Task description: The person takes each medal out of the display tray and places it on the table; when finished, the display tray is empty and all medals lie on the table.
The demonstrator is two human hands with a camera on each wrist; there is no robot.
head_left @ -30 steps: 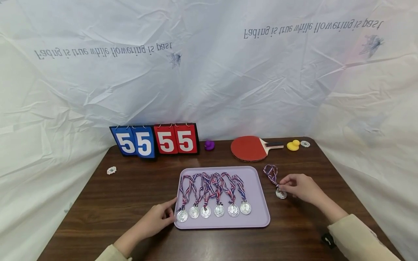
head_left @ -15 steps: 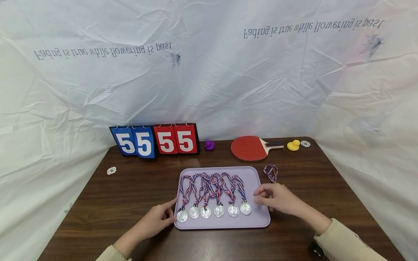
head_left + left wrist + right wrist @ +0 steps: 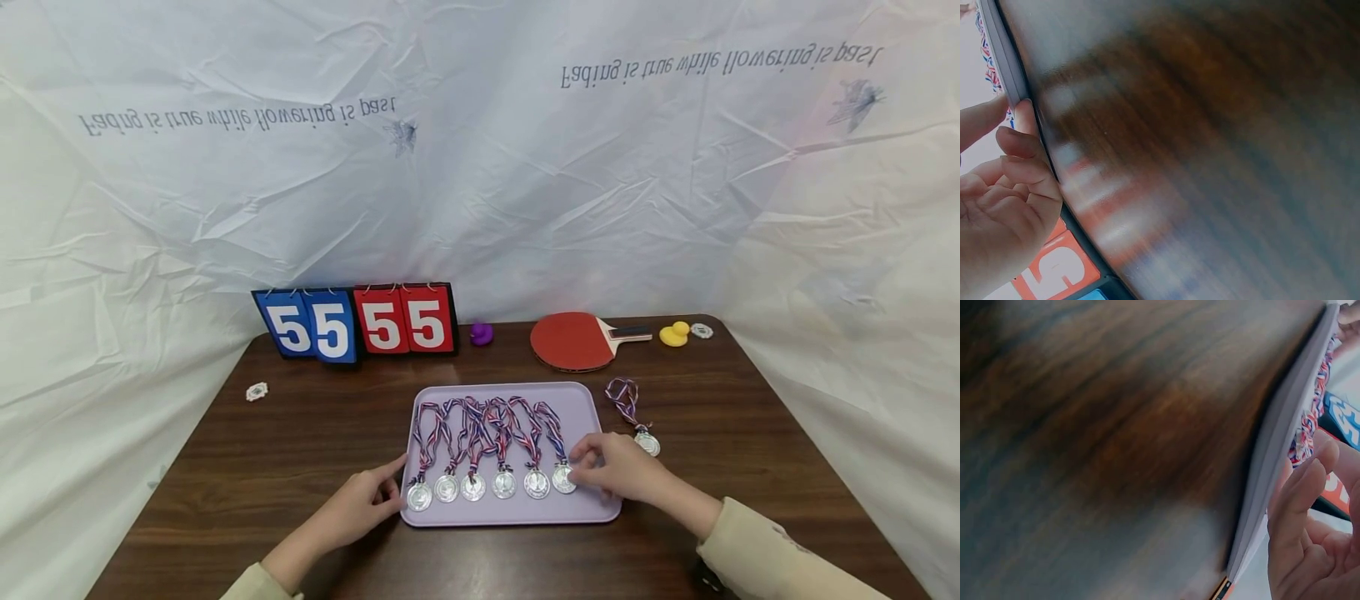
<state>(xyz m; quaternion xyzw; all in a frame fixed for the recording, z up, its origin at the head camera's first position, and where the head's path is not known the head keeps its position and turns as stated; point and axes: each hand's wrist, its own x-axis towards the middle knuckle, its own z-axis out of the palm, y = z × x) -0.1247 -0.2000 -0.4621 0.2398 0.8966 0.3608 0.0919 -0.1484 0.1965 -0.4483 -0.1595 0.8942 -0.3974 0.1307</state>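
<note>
A lilac tray (image 3: 510, 513) holds several silver medals in a row, their red, white and blue ribbons (image 3: 498, 425) stretching toward the back. My left hand (image 3: 358, 507) pinches the tray's left rim between thumb and fingers. Over the tray's right side is my right hand (image 3: 622, 468), its thumb and fingers bent with a gap between their tips. These fingertips are at the right edge of the rightmost medal (image 3: 562, 478); whether they hold it cannot be told. Another silver medal (image 3: 647, 442) with its ribbon lies on the table right of the tray.
A scoreboard (image 3: 354, 325) reading 55 and 55 stands at the back left. Along the back edge are a purple duck (image 3: 482, 334), a red table tennis bat (image 3: 572, 342), a yellow duck (image 3: 674, 334) and a white token (image 3: 701, 331). Another token (image 3: 257, 391) lies at left.
My right hand has let go of the medal beside the tray and moved left to the rightmost medal on it. The left hand has stayed at the rim.
</note>
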